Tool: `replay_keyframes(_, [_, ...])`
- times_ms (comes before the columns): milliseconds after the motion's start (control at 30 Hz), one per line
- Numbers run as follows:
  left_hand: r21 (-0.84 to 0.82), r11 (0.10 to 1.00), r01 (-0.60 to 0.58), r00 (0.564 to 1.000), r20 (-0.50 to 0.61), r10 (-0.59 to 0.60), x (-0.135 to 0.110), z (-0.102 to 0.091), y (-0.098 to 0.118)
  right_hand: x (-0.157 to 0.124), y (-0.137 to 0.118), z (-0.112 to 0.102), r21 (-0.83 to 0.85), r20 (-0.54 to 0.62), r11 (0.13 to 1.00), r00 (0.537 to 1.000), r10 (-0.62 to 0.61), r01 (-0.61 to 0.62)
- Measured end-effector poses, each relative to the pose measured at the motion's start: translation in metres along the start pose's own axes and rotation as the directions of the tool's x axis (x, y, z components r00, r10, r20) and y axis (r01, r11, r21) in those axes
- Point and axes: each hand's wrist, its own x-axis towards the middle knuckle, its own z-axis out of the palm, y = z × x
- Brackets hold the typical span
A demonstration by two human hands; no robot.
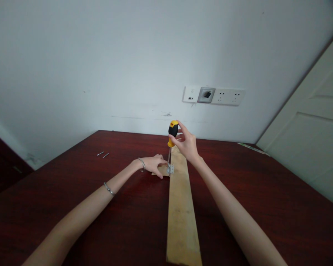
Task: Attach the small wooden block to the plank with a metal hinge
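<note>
Plank [181, 214]: long, pale wood, lay flat on dark red tabletop [122, 229], pointing away from the person twd wall [127, 55].
Hinge [170, 169]: small, silvery, at plank's L edge, nr its far end; one leaf on plank, other on the scrap side.
Scrap [164, 170]: short wood pc, just L of plank, mostly hidden under fingers.
Screwdriver [171, 142]: yellow/blk handle, stood nearly upright, slightly tilted, above plank's L edge; shaft ran down to hinge. Couldn't tell exact tip contact, too small.
R hand [186, 144]: over plank's far end, fingers clasping screwdriver handle, thumb one side, fingertips the other.
L hand [152, 163]: L of plank, resting on scrap, thumb & index parted beside hinge; couldn't tell from where I stood if fingers gripped scrap or just lay on it.
Bracelets [108, 188]: 2, silvery, on L wrist & forearm, L of plank.
Metal pins [103, 154]: 2, thin, poss. screws, side by side, well L of plank.
Sockets [228, 96]: wall row, beyond plank & to its R; blk plug in grey one.
Door [313, 122]: pale, panelled, far R of plank.
</note>
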Motion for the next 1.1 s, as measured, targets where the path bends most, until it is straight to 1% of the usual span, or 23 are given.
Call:
replay_keyframes(267, [-0.002,1.0,0.002,1.0,0.009,-0.002,-0.0008,-0.0016,0.0019,-0.002,0.0029,0.0021,0.002,0.014,0.999,0.999,-0.049,0.049])
replay_keyframes(500, [0.012,1.0,-0.01,1.0,0.01,0.01,0.0008,-0.0005,0.0,-0.0026,0.0038,0.0022,0.001,0.025,0.998,0.998,-0.058,0.058])
replay_keyframes(733, [-0.006,1.0,0.0,1.0,0.007,0.0,0.001,0.0002,-0.0001,-0.0023,0.0042,0.0008,-0.012,0.016,0.999,0.999,-0.044,0.044])
replay_keyframes(933, [-0.006,1.0,-0.028,1.0,0.01,0.028,0.0008,-0.0002,0.0016,-0.0019,0.004,-0.0004,-0.02,0.01,1.0,1.0,-0.024,0.024])
replay_keyframes(1100, [0.002,1.0,-0.023,1.0,0.018,0.023,0.0007,-0.0001,0.0018,-0.0023,0.0046,-0.0016,-0.024,0.014,1.0,1.0,-0.012,0.012])
